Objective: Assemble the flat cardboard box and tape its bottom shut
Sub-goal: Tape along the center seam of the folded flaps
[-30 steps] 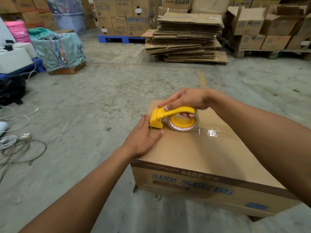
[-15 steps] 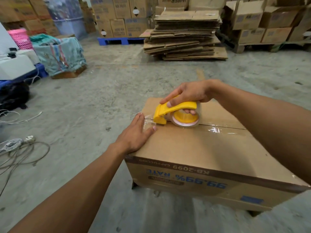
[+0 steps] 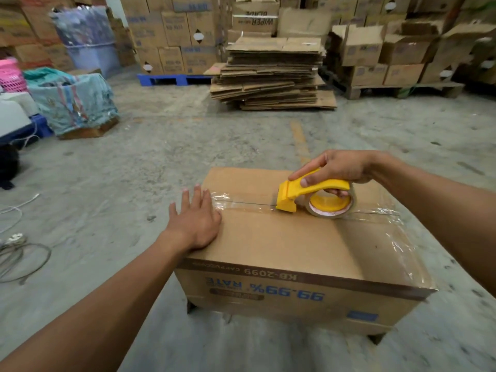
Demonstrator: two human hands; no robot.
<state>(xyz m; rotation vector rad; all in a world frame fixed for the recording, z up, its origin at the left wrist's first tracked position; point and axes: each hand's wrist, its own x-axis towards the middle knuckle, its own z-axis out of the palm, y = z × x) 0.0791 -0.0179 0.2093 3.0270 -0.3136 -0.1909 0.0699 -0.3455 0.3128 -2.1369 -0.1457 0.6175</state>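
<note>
Grey concrete floor [image 3: 161, 162] of a warehouse, with a stack of flattened cardboard [image 3: 271, 76] and piled cartons behind. Upside-down cardboard box [image 3: 281, 242] near the middle, clear tape [image 3: 241, 204] along its top seam. Left hand [image 3: 194, 221] flat, fingers straight, on the box's left edge; right hand [image 3: 335, 167] curled round the yellow tape dispenser [image 3: 314, 196], resting on the seam.

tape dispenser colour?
Yellow: the tape dispenser, gripped by the right hand, head view.
</note>
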